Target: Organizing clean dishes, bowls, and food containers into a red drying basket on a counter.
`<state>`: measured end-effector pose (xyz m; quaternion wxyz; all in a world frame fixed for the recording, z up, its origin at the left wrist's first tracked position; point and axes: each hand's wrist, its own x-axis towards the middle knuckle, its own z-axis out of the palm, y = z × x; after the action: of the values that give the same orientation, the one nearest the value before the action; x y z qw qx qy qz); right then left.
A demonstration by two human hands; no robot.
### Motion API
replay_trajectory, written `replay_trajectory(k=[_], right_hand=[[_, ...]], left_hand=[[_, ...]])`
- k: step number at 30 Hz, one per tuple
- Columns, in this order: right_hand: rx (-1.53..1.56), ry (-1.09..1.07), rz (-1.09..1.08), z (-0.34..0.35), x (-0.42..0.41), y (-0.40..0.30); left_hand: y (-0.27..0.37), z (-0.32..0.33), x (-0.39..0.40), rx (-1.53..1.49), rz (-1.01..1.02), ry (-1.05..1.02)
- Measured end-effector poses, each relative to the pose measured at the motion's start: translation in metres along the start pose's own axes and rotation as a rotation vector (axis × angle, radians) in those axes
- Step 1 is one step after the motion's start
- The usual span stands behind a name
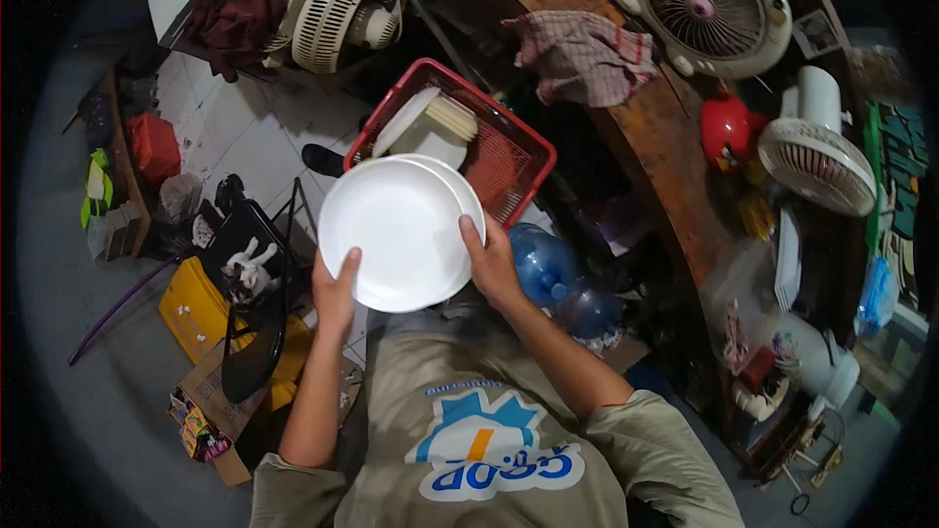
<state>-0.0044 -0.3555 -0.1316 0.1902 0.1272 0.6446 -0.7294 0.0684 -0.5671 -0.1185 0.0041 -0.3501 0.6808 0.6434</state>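
Note:
Two or more round white plates (400, 235), overlapping and slightly offset, are held in front of my body. My left hand (335, 293) grips their near left rim, thumb on top. On the right side my right hand (490, 257) clasps the rim, its thumb also over the upper face. Beneath and beyond the plates is a red plastic basket (539, 154) with perforated sides. Inside it lie a white dish (403, 121) and a stack of cream-coloured containers or plates (451, 119), partly hidden by the plates I hold.
A cat (251, 271) lies on a black chair (275, 323) at left. Blue water jugs (543, 264) stand right of my hands. The curved wooden counter (645, 132) carries a checked cloth (583, 55), a box fan (708, 4) and another fan (821, 154). A cream fan (334, 22) stands at upper left.

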Motion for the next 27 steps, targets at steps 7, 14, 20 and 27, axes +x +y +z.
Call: replay_trajectory(k=[7, 14, 20, 27], right_hand=[[0.161, -0.323, 0.268, 0.005, 0.059, 0.009], [0.102, -0.191, -0.059, 0.009, 0.125, 0.012], [0.06, 0.103, -0.116, -0.035, 0.142, 0.062], [-0.029, 0.217, -0.022, -0.052, 0.14, 0.126]], left_hand=[[0.002, 0.01, 0.039, -0.094, -0.087, 0.062], [0.05, 0.008, 0.116, 0.098, 0.27, 0.279], [0.051, 0.038, 0.18, 0.593, 0.742, 0.319], [0.027, 0.076, 0.202, 0.705, 0.835, 0.059]])
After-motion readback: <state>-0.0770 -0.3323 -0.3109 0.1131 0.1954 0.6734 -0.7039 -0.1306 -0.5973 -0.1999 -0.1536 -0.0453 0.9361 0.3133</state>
